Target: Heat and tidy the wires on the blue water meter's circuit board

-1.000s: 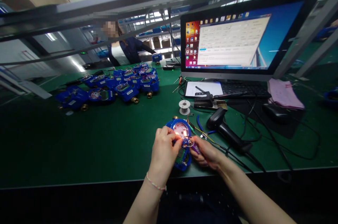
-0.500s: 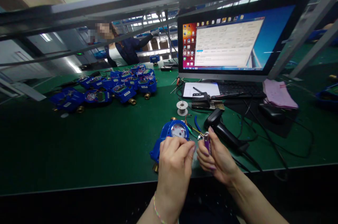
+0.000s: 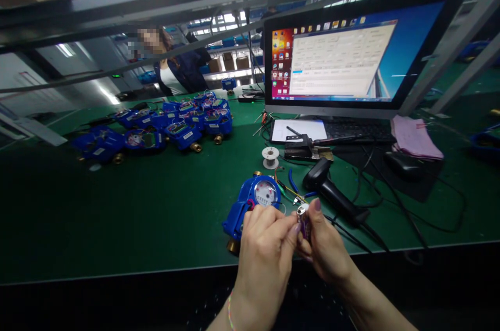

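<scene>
My right hand (image 3: pixel 328 247) is wrapped around a purple lighter (image 3: pixel 305 229) with a metal top, its thumb raised beside that top. My left hand (image 3: pixel 265 242) is closed in a pinch right against the lighter, and a thin wire (image 3: pixel 283 208) runs from the water meter to its fingers. What lies between the fingertips is mostly hidden. The blue water meter (image 3: pixel 250 193), with a round dial and brass ends, lies just behind my left hand, which covers part of it.
Behind my hands lie a solder spool (image 3: pixel 270 158), blue-handled pliers (image 3: pixel 292 181), a black barcode scanner (image 3: pixel 332 193) and a soldering iron stand (image 3: pixel 299 148). A monitor (image 3: pixel 336 65) stands at the back. Several blue meters (image 3: pixel 183 133) fill the left, with a person (image 3: pixel 182 76) beyond.
My left hand has moved slightly right and my right hand has tilted the lighter in, so the fingers and the lighter now meet. The person behind has drawn back an outstretched arm.
</scene>
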`<action>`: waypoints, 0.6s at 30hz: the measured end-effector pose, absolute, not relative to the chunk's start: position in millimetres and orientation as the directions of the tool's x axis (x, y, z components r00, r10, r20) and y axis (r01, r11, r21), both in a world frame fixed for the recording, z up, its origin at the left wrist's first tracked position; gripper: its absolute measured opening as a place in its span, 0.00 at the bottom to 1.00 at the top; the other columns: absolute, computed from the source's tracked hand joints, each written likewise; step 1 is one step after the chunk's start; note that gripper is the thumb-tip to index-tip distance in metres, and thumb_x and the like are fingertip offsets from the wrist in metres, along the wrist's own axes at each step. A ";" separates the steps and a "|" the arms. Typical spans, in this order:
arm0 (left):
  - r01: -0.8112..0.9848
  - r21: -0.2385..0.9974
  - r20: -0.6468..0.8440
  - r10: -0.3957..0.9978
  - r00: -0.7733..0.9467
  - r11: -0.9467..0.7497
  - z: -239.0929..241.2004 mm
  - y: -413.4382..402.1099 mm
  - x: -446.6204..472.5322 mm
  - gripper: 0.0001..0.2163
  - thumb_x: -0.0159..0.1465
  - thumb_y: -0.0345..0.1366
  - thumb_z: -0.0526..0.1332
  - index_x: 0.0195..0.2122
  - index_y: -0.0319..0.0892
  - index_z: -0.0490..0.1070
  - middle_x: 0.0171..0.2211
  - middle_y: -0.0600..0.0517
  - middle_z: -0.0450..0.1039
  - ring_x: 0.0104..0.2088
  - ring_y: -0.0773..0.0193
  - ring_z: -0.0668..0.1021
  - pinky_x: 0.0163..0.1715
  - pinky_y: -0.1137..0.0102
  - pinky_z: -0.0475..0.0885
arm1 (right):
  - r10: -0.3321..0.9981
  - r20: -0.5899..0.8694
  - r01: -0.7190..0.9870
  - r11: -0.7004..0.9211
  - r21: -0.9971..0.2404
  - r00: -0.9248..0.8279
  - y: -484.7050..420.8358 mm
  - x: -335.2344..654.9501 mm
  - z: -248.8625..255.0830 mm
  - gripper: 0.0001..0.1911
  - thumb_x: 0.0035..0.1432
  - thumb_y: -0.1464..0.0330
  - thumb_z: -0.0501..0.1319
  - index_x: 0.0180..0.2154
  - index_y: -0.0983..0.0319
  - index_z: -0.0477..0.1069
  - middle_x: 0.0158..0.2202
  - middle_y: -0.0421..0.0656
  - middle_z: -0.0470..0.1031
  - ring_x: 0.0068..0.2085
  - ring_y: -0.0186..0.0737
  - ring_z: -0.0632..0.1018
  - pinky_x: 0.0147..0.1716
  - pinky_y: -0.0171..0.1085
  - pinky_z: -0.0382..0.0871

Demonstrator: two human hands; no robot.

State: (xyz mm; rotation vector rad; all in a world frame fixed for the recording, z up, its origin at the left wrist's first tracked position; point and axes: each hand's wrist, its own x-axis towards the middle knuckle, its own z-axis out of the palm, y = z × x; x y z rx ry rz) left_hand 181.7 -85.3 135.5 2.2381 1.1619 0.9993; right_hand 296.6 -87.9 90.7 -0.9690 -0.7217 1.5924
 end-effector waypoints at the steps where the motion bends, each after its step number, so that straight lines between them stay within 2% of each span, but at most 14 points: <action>1: 0.518 0.646 0.398 0.826 0.399 -0.561 136.2 -85.4 181.3 0.05 0.63 0.29 0.54 0.34 0.40 0.69 0.28 0.54 0.64 0.32 0.64 0.64 0.33 0.67 0.54 | 0.975 -0.210 -0.461 -0.219 -0.860 -0.073 -88.2 296.0 91.1 0.32 0.48 0.39 0.47 0.15 0.62 0.54 0.08 0.31 0.48 0.11 0.23 0.51 0.11 0.27 0.43; 9: 0.533 0.608 0.454 0.809 0.374 -0.588 136.4 -89.7 182.4 0.05 0.62 0.27 0.54 0.32 0.38 0.69 0.28 0.52 0.63 0.32 0.63 0.63 0.34 0.66 0.53 | 0.973 -0.228 -0.392 -0.228 -0.891 -0.047 -89.6 292.0 91.3 0.35 0.47 0.38 0.44 0.11 0.62 0.52 0.08 0.33 0.47 0.12 0.23 0.51 0.12 0.29 0.41; 18: 0.553 0.589 0.483 0.805 0.344 -0.589 132.2 -90.6 184.6 0.07 0.62 0.26 0.53 0.30 0.37 0.68 0.27 0.51 0.61 0.31 0.63 0.62 0.33 0.66 0.54 | 0.962 -0.264 -0.401 -0.268 -0.876 -0.066 -90.4 290.8 94.4 0.34 0.46 0.37 0.45 0.13 0.61 0.52 0.09 0.34 0.49 0.12 0.25 0.51 0.14 0.32 0.41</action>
